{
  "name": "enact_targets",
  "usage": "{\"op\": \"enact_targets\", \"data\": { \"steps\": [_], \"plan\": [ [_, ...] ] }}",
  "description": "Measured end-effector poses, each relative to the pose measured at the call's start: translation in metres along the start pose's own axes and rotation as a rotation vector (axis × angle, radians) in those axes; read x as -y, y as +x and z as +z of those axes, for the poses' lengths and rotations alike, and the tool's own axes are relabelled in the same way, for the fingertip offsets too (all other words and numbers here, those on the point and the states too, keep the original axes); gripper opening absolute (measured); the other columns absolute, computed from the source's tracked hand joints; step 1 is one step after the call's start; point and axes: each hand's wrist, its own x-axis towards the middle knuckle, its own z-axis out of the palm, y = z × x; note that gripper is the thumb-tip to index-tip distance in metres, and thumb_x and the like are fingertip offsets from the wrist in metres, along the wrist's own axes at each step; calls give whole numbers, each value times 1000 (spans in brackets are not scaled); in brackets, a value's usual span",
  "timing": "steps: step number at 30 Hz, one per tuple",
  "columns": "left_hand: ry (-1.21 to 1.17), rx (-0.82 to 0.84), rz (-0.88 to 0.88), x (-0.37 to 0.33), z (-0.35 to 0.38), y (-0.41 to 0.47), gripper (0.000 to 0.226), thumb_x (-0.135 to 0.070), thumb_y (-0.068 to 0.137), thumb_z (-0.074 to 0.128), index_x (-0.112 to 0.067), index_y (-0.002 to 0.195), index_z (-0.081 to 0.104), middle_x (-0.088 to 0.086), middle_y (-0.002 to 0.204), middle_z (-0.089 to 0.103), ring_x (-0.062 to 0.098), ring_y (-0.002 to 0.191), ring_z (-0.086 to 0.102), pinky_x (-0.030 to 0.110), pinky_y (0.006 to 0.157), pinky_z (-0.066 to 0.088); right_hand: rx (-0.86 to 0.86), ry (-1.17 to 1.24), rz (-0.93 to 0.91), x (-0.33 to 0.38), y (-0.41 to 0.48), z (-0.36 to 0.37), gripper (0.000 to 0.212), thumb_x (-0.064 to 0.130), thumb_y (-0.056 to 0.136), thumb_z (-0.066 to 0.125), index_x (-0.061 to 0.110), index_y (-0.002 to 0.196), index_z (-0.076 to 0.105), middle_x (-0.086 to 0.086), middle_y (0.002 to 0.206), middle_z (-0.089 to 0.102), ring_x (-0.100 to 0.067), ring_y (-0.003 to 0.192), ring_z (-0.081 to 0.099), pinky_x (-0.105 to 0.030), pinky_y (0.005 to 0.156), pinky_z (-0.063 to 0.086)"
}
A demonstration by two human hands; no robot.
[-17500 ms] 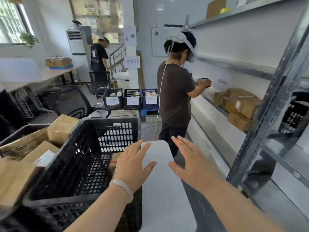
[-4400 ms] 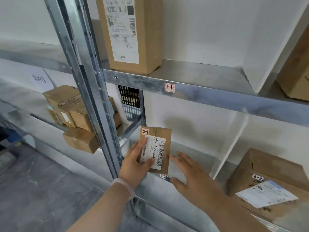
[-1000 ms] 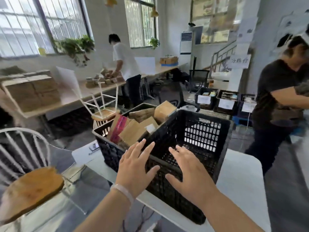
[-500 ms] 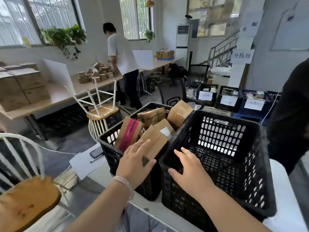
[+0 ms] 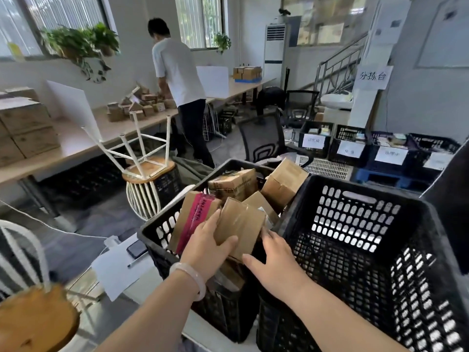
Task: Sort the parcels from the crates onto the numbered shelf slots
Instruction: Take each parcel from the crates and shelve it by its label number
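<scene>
A black crate [image 5: 154, 233] on the white table holds several brown cardboard parcels. My left hand [image 5: 206, 246] grips a taped brown parcel [image 5: 241, 223] near the crate's front, thumb across its lower face. My right hand [image 5: 275, 260] lies at that parcel's right lower edge with fingers extended, touching it. A parcel with pink tape [image 5: 195, 219] stands just left of the gripped one. Right of this crate stands a second, empty-looking black crate [image 5: 368, 250]. The numbered shelf is out of view.
A phone [image 5: 137, 248] and paper sheets [image 5: 119, 265] lie on the table left of the crates. Wooden-seat chairs [image 5: 149, 171] stand to the left. A person in white [image 5: 180, 95] works at a long desk behind. Labelled crates [image 5: 350, 146] sit on the floor at the back right.
My left hand has closed round the taped parcel in the left crate. My right hand left the empty crate's rim and came to the parcel's right edge. The view moved closer.
</scene>
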Motion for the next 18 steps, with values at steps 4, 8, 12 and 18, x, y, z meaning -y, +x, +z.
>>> {"op": "enact_targets", "data": {
  "steps": [4, 8, 12, 18],
  "plan": [
    [-253, -90, 46, -17, -24, 21, 72, -71, 76, 60, -45, 140, 40, -18, 133, 50, 3, 119, 50, 34, 101, 47, -118, 273, -72, 24, 18, -13, 76, 58, 86, 53, 43, 151, 16, 18, 152, 21, 3, 139, 20, -25, 113, 22],
    [-274, -138, 191, -38, -38, 37, 72, -71, 70, 61, -51, 135, 35, -23, 126, 46, 4, 115, 51, 34, 95, 52, -321, 657, -82, 46, 36, -27, 47, 45, 93, 54, 40, 139, 43, 15, 138, 49, 3, 123, 48, -33, 107, 42],
    [-134, -133, 402, -37, -45, 55, 82, -43, 79, 75, -44, 147, 30, -25, 132, 33, 6, 123, 42, 32, 104, 45, -411, 769, -59, 59, 50, -37, 67, 70, 82, 51, 39, 141, 43, 11, 140, 49, -5, 128, 47, -41, 108, 40],
    [-500, 95, 343, -26, -45, 79, 62, -61, 66, 71, -46, 122, 48, -18, 126, 54, 4, 114, 58, 32, 91, 55, -530, 579, -19, 61, 64, -33, 58, 46, 87, 64, 48, 139, 38, 15, 139, 47, 0, 122, 48, -34, 101, 48]
  ]
}}
